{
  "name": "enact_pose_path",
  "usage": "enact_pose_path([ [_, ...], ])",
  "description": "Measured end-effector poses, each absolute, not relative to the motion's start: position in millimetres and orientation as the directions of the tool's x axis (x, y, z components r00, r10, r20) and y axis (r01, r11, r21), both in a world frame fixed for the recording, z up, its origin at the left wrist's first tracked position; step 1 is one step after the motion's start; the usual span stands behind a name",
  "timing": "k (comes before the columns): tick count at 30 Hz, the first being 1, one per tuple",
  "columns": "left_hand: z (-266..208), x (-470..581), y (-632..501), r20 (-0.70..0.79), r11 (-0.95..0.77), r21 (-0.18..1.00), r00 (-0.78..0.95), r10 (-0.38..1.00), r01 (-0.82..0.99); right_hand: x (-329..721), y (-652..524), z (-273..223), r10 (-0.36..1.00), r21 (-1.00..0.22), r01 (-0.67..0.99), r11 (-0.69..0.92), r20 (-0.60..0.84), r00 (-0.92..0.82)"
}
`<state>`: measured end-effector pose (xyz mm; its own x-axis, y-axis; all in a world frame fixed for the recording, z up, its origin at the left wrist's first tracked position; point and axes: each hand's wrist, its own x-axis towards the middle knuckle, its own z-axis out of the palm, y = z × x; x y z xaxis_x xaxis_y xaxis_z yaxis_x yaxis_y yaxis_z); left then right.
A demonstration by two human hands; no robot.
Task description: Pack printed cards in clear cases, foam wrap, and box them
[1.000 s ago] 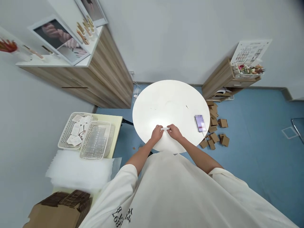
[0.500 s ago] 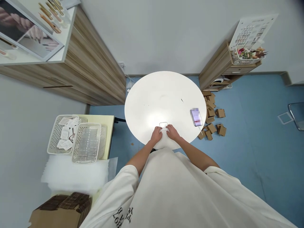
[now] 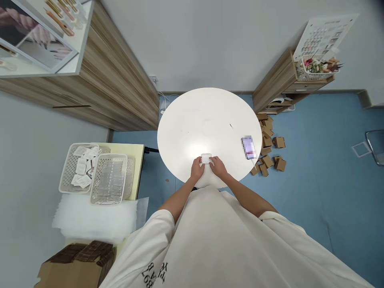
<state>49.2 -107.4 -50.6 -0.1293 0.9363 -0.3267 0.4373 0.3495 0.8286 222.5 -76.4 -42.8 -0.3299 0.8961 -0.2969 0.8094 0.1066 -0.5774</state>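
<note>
At the near edge of the white round table lies a small clear plastic box, with whitish contents or a whitish face showing. My left hand is closed on its left side, thumb toward the near edge. On the right side my right hand grips it the same way. Whether the box's lid is fully closed is too small to tell. Farther right on the tabletop rests a phone with a purple screen, a white cable running from it.
Left, a pale yellow table bears a basket of white cards, a basket of clear plastic boxes, white foam sheets and flattened cardboard. Small brown cartons lie on the floor at right. A wooden cabinet stands behind.
The box's outline was mostly see-through before; now its face looks whiter and more solid. Both hands have stayed at its sides, with small finger shifts. The view has shifted slightly.
</note>
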Motion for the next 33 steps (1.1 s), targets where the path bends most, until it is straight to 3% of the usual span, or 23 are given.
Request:
enact_pose_path([
  [4, -40, 46, -99, -0.309, 0.356, 0.843, -0.180, 0.934, 0.404, 222, -67, -31, 0.894, -0.585, 0.800, 0.132, -0.279, -0.351],
  [12, -27, 44, -84, -0.337, 0.407, 0.824, -0.236, 0.911, 0.395, 221, -50, -13, 0.829, -0.572, 0.812, 0.120, -0.393, -0.399],
  [25, -32, 46, -79, -0.382, 0.430, 0.824, -0.198, 0.903, 0.368, 215, -35, 3, 0.725, -0.533, 0.829, 0.172, -0.501, -0.472],
  [33, -31, 42, -81, -0.481, 0.535, 0.781, -0.237, 0.844, 0.322, 214, -35, 6, 0.721, -0.519, 0.832, 0.196, -0.498, -0.481],
])
